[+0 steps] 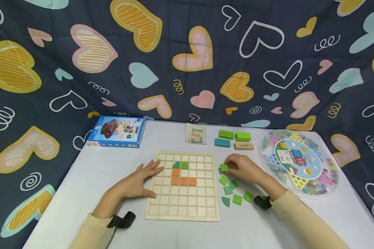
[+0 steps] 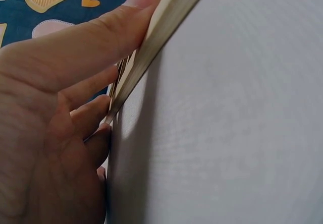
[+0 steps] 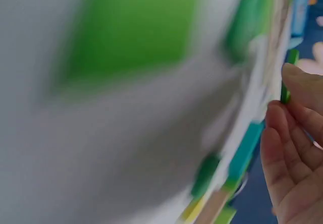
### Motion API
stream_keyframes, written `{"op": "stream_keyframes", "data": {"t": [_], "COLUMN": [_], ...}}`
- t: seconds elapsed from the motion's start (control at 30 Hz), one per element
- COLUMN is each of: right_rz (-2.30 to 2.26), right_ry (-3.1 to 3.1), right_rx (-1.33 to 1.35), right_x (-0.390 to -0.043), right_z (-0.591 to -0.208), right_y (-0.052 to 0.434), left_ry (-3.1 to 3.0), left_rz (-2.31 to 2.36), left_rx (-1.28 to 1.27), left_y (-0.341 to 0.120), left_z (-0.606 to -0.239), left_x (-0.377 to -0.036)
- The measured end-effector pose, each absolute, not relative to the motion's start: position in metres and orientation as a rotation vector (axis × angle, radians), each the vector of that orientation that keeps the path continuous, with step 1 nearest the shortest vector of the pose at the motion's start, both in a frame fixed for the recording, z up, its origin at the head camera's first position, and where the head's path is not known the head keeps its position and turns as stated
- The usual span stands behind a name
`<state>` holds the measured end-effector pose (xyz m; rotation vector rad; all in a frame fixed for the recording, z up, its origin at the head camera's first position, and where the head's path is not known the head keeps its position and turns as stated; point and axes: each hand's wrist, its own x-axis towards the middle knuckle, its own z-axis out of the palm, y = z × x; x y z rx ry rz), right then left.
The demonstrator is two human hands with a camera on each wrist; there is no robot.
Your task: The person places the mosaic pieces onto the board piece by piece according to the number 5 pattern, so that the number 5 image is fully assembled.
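A square wooden grid board (image 1: 182, 210) lies on the white table. On it, several orange square tiles (image 1: 184, 181) form an L, with a green quarter-round tile (image 1: 176, 165) and a green square tile (image 1: 184, 165) above. My left hand (image 1: 136, 181) rests at the board's left edge, fingers spread, thumb on the rim. To the right of the board, my right hand (image 1: 243, 168) pinches a green square tile (image 1: 224, 167) between thumb and fingers. In the right wrist view that tile (image 3: 289, 77) shows edge-on. Loose green tiles (image 1: 237, 199) and a quarter-round one (image 1: 225, 201) lie nearer me.
A small pattern card (image 1: 195, 134) lies behind the board. Beside it stand green blocks (image 1: 226, 134), a teal block (image 1: 222, 143) and a wooden block (image 1: 243, 146). A blue game box (image 1: 117, 132) sits back left; a round marble-game case (image 1: 298, 162) is at right.
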<state>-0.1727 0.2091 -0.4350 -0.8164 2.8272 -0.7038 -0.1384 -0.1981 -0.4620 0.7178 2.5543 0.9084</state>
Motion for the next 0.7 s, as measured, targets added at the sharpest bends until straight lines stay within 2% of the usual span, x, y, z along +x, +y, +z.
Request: {"op": "stream_keyframes", "data": {"t": [0.2,0.4,0.57,0.7], "right_rz": [-0.801,-0.697,-0.614,-0.666], "right_ry": [2.717,2.707,2.706,2.679], "right_rx": [-0.956,-1.026,-0.977,-0.939], "right_x": [-0.182,-0.193,-0.197,-0.197], "right_z": [-0.433,-0.440,-0.441,-0.440], "right_y": [0.159,0.118,0.106,0.114], "left_ry": [2.557,2.547,2.574,2.565], "left_rz": [0.911,0.919,0.903,0.918], "left_rx": [0.726,0.728,0.742,0.737], "left_y": [-0.198,-0.198,-0.200,-0.199], "left_z": [-0.462,-0.466,-0.467,-0.467], "left_x": [-0.137,-0.136,-0.138,-0.137]}}
